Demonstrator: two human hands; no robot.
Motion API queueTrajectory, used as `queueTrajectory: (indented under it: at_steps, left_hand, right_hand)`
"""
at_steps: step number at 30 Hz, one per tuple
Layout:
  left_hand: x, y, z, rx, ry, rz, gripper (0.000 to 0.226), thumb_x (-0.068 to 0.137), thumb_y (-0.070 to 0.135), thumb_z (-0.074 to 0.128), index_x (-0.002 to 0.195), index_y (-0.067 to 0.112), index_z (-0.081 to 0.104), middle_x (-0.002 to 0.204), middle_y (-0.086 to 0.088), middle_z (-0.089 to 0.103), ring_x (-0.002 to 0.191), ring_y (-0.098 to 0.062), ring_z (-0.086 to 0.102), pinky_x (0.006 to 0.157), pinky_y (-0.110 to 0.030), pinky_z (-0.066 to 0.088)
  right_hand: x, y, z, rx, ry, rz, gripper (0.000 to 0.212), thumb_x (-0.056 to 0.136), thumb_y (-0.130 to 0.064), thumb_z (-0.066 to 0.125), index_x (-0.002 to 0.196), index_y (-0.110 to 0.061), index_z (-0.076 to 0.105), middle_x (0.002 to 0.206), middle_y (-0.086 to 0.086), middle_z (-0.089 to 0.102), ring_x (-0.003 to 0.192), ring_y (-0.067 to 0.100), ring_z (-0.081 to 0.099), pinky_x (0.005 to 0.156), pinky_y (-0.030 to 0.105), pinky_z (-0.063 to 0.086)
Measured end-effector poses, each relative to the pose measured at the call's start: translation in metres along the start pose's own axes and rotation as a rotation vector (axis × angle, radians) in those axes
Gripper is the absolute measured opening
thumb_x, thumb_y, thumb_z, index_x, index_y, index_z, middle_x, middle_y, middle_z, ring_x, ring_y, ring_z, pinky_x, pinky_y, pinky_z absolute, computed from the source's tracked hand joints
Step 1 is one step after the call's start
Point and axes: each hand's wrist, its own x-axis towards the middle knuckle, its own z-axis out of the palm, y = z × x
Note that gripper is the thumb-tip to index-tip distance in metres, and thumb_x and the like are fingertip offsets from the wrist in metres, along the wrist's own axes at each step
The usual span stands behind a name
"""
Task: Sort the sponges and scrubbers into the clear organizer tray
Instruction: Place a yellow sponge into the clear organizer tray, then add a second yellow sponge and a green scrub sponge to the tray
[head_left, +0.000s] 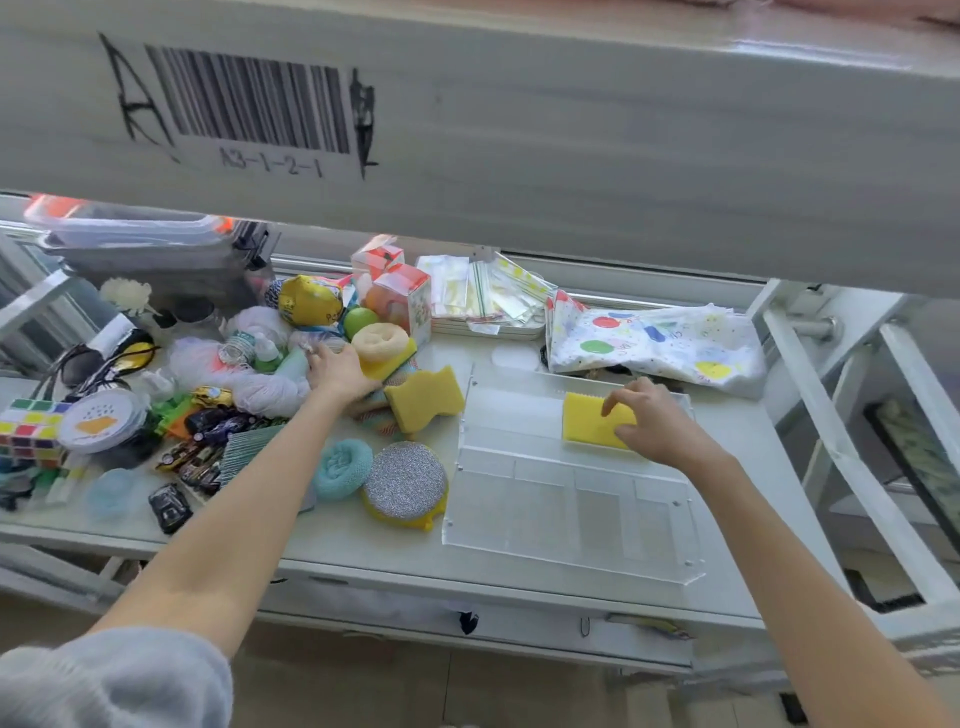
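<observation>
The clear organizer tray (519, 499) lies on the white shelf at the right. In its far compartment sits a yellow sponge (584, 423), and my right hand (654, 421) grips its right end with fingers curled over the top. My left hand (340, 371) rests in the clutter at the middle, fingers down beside a yellow sponge with a cream scrubber on top (382, 345); whether it grips anything is hidden. A wavy yellow sponge (423, 400), a teal knitted scrubber (343, 467) and a round silver scrubber on a yellow base (405, 480) lie left of the tray.
A pile of toys, bottles and white mesh fills the left of the shelf, with a puzzle cube (26, 428) at the far left. A spotted cloth bag (654, 340) and plastic packets (483, 293) lie behind the tray. A labelled shelf beam (519, 135) hangs overhead.
</observation>
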Motion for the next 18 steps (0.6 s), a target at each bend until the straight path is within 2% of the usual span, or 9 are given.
queueTrajectory:
  at_steps: [2, 3, 7, 11, 15, 18]
  left_hand:
    - [0.007, -0.004, 0.001, -0.035, -0.030, 0.020, 0.073, 0.069, 0.043, 0.073, 0.124, 0.004, 0.046, 0.140, -0.029, 0.041, 0.127, -0.043, 0.043, 0.102, -0.051, 0.043]
    - [0.010, -0.006, 0.002, -0.044, -0.026, 0.021, 0.072, 0.067, 0.044, 0.074, 0.122, 0.005, 0.048, 0.138, -0.029, 0.043, 0.125, -0.042, 0.044, 0.101, -0.050, 0.044]
    - [0.010, -0.011, 0.001, -0.079, -0.023, 0.030, 0.076, 0.065, 0.047, 0.074, 0.126, 0.010, 0.048, 0.136, -0.029, 0.044, 0.128, -0.044, 0.038, 0.102, -0.049, 0.042]
    - [-0.001, -0.018, -0.004, -0.102, -0.026, 0.042, 0.075, 0.068, 0.049, 0.070, 0.127, 0.010, 0.044, 0.130, -0.028, 0.050, 0.124, -0.043, 0.041, 0.103, -0.048, 0.038]
    - [-0.021, -0.025, -0.010, -0.065, -0.024, 0.093, 0.078, 0.070, 0.049, 0.067, 0.132, 0.016, 0.034, 0.126, -0.025, 0.053, 0.120, -0.042, 0.045, 0.099, -0.048, 0.038]
    - [-0.038, -0.031, -0.017, -0.031, -0.066, 0.138, 0.071, 0.072, 0.046, 0.066, 0.131, 0.020, 0.035, 0.124, -0.023, 0.053, 0.119, -0.041, 0.044, 0.097, -0.047, 0.037]
  right_hand:
    - [0.002, -0.014, -0.001, -0.009, 0.043, -0.024, 0.028, 0.084, -0.007, 0.052, 0.109, -0.015, 0.061, 0.125, 0.012, 0.049, 0.121, 0.029, 0.039, 0.103, 0.037, 0.033]
    - [0.004, -0.023, -0.001, -0.005, 0.056, -0.044, 0.027, 0.084, -0.008, 0.053, 0.109, -0.015, 0.062, 0.124, 0.011, 0.050, 0.120, 0.029, 0.041, 0.103, 0.037, 0.033]
    - [0.011, -0.064, 0.001, 0.039, 0.038, -0.131, 0.025, 0.084, -0.008, 0.054, 0.107, -0.013, 0.062, 0.120, 0.012, 0.052, 0.119, 0.028, 0.044, 0.102, 0.036, 0.035]
    - [0.019, -0.110, 0.008, 0.027, 0.020, -0.235, 0.026, 0.085, -0.009, 0.051, 0.108, -0.013, 0.060, 0.115, 0.013, 0.055, 0.112, 0.029, 0.048, 0.099, 0.040, 0.039]
    - [0.029, -0.155, 0.020, -0.045, 0.007, -0.329, 0.029, 0.085, -0.011, 0.051, 0.113, -0.012, 0.058, 0.115, 0.014, 0.055, 0.111, 0.031, 0.048, 0.094, 0.039, 0.038]
    - [0.042, -0.183, 0.036, -0.206, -0.032, -0.392, 0.039, 0.082, -0.015, 0.055, 0.121, -0.013, 0.052, 0.120, 0.015, 0.054, 0.115, 0.033, 0.047, 0.096, 0.040, 0.037]
